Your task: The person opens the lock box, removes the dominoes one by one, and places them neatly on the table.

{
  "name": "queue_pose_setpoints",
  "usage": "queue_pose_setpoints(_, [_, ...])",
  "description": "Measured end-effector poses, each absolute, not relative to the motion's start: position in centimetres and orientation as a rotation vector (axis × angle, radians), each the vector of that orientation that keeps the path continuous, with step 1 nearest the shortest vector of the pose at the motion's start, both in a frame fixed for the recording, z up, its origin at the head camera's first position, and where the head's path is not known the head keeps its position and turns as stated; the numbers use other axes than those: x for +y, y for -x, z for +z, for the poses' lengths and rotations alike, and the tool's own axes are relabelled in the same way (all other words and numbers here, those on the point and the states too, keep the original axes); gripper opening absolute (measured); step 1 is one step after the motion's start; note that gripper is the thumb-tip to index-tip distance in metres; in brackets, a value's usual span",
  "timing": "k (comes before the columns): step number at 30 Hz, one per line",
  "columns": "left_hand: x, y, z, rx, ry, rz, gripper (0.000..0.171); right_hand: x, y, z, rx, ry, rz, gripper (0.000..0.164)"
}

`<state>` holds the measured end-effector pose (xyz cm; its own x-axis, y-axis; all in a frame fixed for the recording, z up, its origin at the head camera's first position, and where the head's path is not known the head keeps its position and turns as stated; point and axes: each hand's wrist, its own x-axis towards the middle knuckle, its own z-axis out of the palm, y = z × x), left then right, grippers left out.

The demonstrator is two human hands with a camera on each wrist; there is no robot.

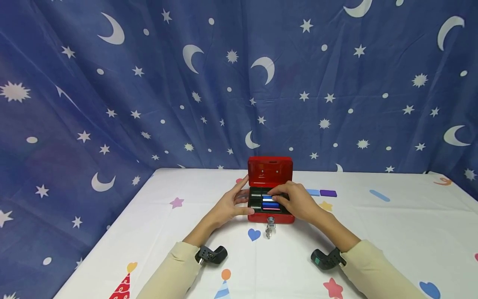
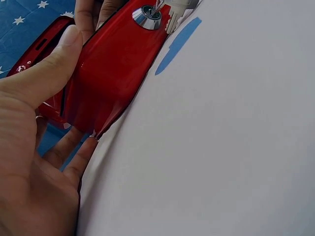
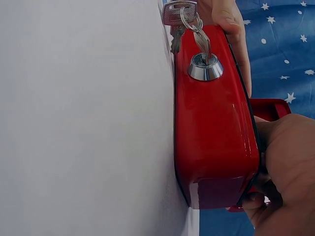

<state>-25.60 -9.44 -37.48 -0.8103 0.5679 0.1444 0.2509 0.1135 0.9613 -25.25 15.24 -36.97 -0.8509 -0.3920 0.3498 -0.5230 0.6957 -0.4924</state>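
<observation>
A red cash box (image 1: 271, 218) stands with its lid (image 1: 270, 170) raised and a bunch of keys (image 3: 179, 14) hanging from its front lock (image 3: 205, 67). Its black tray (image 1: 255, 201) has slim blue, white and pink-edged blocks (image 1: 270, 205) lying side by side in the middle. My left hand (image 1: 228, 206) steadies the box's left end, thumb over the front corner and fingers spread along the side. Over the tray's right part, my right hand (image 1: 298, 200) pinches a blue block between thumb and forefinger, its fingers partly covering the block.
To the right of the box lie a light blue block (image 1: 313, 192) and a purple block (image 1: 328, 193) on the white tablecloth (image 1: 410, 232), which carries printed hearts, stars and party hats. A blue curtain (image 1: 224, 124) with moons and stars hangs behind the table.
</observation>
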Motion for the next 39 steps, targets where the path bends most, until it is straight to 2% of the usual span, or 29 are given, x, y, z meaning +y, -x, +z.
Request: queue_pose_setpoints(39, [-9.37,25.52,-37.41,2.137,-0.817,1.764,0.096,15.06,25.19,-36.89,-2.598,-0.724,0.883,0.021])
